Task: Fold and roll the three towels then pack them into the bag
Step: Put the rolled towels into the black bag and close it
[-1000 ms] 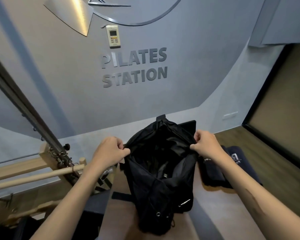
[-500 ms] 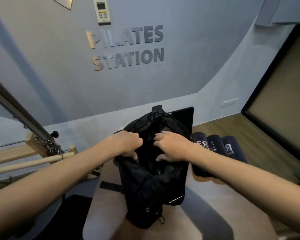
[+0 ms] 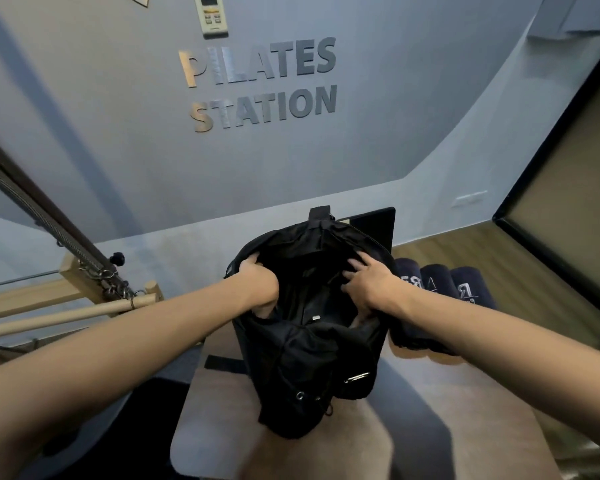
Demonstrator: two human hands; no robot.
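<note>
Raised lettering (image 3: 262, 83) on the grey wall (image 3: 413, 109) reads "PILATES" on the upper line and "STATION" on the lower line. White printed marks on the rolled dark towels (image 3: 445, 284) show partial characters resembling "R" and "A"; the full wording is not legible. Remote control (image 3: 211, 13) labels are too small to read.

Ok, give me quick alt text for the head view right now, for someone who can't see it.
Both hands, left hand and right hand, reach into the mouth of a black bag standing on a tan surface, spreading it open. Three rolled dark towels lie side by side just right of the bag, not yet packed.
</note>
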